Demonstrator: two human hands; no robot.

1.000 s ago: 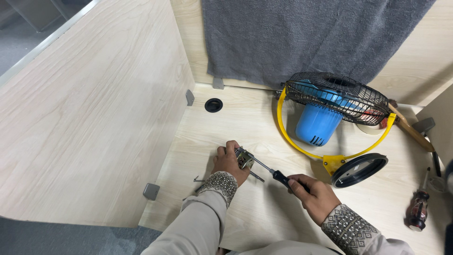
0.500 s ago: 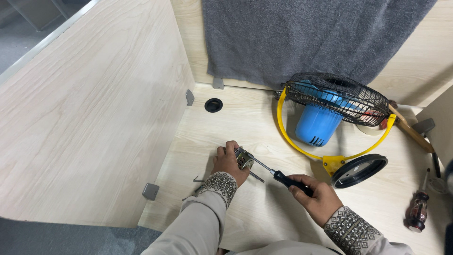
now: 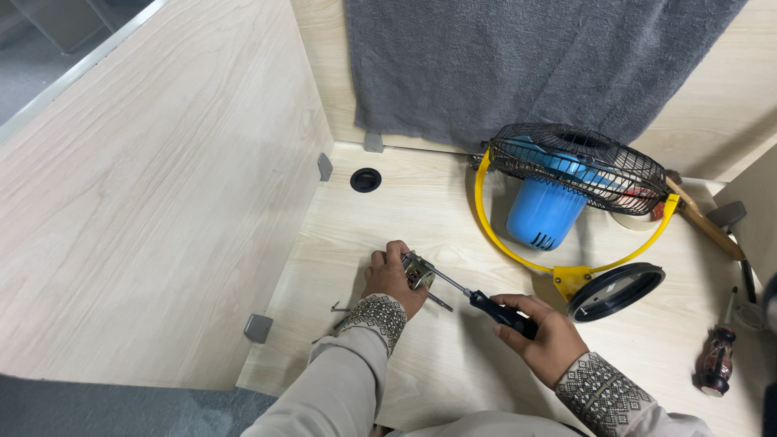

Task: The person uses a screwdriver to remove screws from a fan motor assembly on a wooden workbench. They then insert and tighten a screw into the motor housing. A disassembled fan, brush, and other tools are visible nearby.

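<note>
My left hand [image 3: 390, 277] presses a small round metal motor part [image 3: 418, 271] against the wooden desk [image 3: 437, 210]. My right hand [image 3: 544, 335] grips the black handle of a screwdriver [image 3: 486, 303], and its thin shaft runs up and left to the metal part. A thin metal pin sticks out from below the part. Both sleeves are beige with patterned cuffs.
A small fan with a blue body [image 3: 545, 210], black wire grille [image 3: 576, 166] and yellow frame [image 3: 579, 277] lies to the right. A red-handled screwdriver [image 3: 715, 361] rests at far right. A grey towel [image 3: 518, 65] hangs behind, beside a cable hole [image 3: 365, 180]. Small metal bits [image 3: 338, 307] lie near my left wrist.
</note>
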